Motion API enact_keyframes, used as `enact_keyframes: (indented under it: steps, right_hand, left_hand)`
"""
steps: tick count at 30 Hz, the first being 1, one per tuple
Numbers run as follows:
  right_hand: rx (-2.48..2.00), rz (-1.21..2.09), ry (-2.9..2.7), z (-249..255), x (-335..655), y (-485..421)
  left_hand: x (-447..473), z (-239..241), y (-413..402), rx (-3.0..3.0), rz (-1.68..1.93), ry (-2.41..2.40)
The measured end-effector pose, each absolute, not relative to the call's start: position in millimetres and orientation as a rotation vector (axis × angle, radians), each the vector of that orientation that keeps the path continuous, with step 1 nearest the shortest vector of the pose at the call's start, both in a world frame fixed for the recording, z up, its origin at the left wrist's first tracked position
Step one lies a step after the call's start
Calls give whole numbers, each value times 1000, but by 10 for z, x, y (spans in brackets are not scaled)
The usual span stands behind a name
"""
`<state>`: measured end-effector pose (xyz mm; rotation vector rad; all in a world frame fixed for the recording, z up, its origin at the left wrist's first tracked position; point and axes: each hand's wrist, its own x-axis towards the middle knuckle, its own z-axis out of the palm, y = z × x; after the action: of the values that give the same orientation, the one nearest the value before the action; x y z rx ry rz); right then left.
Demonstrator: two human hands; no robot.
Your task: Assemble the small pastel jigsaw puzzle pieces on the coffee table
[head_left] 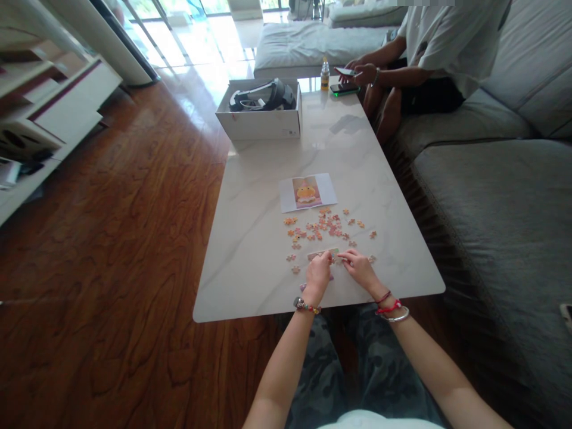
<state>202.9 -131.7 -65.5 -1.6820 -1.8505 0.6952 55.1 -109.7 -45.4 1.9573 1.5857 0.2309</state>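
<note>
My left hand (318, 275) is closed, its fingertips pressed at the right end of a joined strip of jigsaw pieces (316, 254). Close beside it, my right hand (358, 268) has thumb and forefinger brought together at a small jigsaw puzzle piece (333, 260) between the two hands. Fingers partly hide that piece. A purplish piece (303, 287) shows at the left wrist. Beyond my hands lie several loose orange and pink jigsaw pieces (330, 225), spread in a loose heap. Behind them lies a sheet with a printed picture (306, 192) of a yellow-orange figure.
A white box (263, 124) holding a dark device (263, 95) stands on the far left of the marble table (250, 238). At the far end are a bottle (325, 74) and a dark phone-like object (343, 89). Another person (447, 53) sits on the grey sofa (500, 196), holding a phone.
</note>
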Motion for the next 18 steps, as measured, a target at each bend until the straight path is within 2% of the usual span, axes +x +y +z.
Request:
enact_keyframes:
  steps: [11, 18]
  right_hand:
    - [-1648, 685, -1992, -702, 1963, -1310]
    - [-1663, 692, -2036, -676, 1945, -1267]
  left_hand:
    - [564, -468, -1100, 2047, 110, 1680]
    - [512, -514, -1176, 2060, 171, 1599]
